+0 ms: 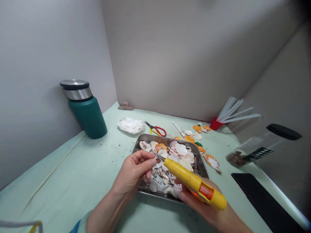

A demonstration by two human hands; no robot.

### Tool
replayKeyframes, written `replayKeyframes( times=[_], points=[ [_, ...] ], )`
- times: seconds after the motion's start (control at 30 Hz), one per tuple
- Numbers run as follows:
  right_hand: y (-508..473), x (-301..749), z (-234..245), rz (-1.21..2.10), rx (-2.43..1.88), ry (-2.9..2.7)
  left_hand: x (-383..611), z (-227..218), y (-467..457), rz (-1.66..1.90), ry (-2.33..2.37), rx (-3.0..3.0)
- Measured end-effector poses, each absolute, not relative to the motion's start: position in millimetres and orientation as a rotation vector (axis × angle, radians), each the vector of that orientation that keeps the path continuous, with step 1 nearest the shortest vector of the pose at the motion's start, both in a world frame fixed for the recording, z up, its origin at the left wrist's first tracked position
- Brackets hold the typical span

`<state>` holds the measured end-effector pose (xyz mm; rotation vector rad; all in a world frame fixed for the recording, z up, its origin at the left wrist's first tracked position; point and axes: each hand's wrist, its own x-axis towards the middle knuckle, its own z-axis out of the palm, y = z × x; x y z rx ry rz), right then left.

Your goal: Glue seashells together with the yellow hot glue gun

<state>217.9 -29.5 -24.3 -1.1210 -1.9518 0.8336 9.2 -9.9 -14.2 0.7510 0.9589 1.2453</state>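
Observation:
My right hand (204,197) is wrapped round a yellow glue gun (188,173), whose small red light glows. The gun's metal nozzle points left and reaches the fingertips of my left hand (136,168). Thumb and forefinger of that hand are pinched together; whatever lies between them is too small and hidden to name. Both hands are over a metal tray (204,165) holding many loose seashells (181,149), white, orange and purple-striped. Part of the tray's right side is hidden behind the gun and my right hand.
Behind the tray lie red-and-yellow-handled scissors (159,130), crumpled white material (131,125) and a white pen (178,128). Shell pieces (212,161) lie to its right. A green bottle (88,113), a red cup (215,124) of translucent sticks, a clear jar (252,152) and a black phone-like slab (264,200) surround these.

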Motion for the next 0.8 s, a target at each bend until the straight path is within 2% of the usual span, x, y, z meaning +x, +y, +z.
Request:
replayKeyframes(
  times=[0.8],
  points=[
    [-31.7, 217.6, -23.0, 0.787, -1.116, -1.923, 8.6, -16.2, -9.9, 1.252, 0.943, 0.765]
  ],
)
